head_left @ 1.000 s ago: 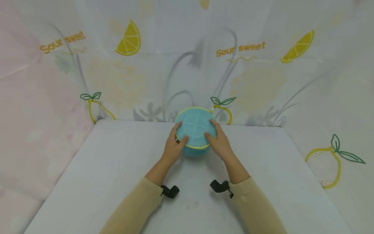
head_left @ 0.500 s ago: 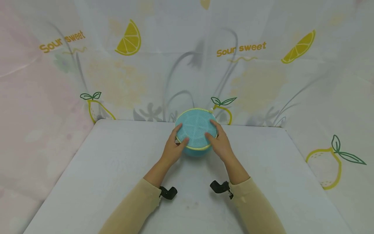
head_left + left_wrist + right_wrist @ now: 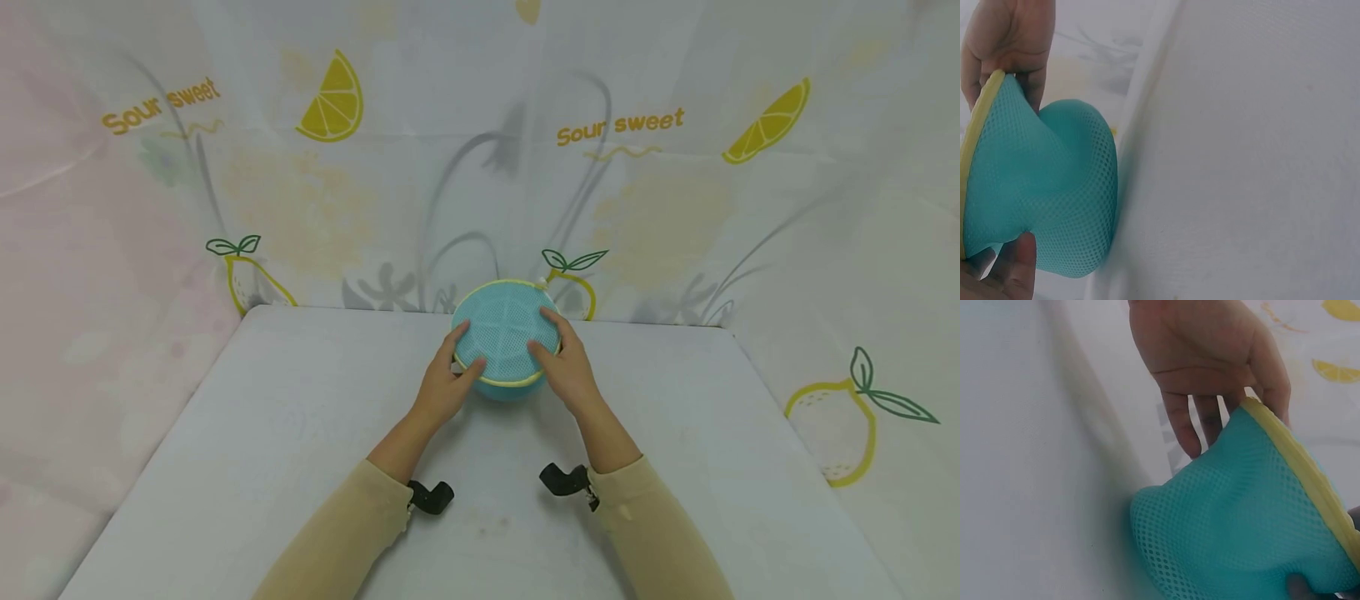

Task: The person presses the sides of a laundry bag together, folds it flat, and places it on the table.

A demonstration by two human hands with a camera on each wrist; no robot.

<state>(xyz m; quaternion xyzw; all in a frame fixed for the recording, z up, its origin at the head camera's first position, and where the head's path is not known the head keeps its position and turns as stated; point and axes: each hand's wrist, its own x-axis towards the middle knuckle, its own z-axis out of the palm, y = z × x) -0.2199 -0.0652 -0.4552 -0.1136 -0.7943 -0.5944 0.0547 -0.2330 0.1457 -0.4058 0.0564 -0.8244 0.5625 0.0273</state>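
A round teal mesh bag [image 3: 504, 329] with yellow trim is held between both hands near the table's back edge, its flat round face tilted up toward the head camera. My left hand [image 3: 444, 379] grips its left rim, thumb on the face. On the right rim my right hand [image 3: 566, 362] grips in the same way. In the left wrist view the mesh bag [image 3: 1066, 187] bulges below its yellow trim, its underside close to the table. The right wrist view shows the mesh bag [image 3: 1222, 519] pinched at its trim by the hand [image 3: 1210, 356], with some fingers extended behind it.
The white table [image 3: 300, 417] reaches back to a hanging cloth [image 3: 465, 100] printed with lemons and lettering. More cloth hangs at the left and right sides. A black device [image 3: 432, 497] is at the left wrist and another black device [image 3: 564, 479] at the right wrist.
Both hands keep their grip on the mesh bag. The bag's face and the left hand have shifted very slightly down and to the right in the head view.
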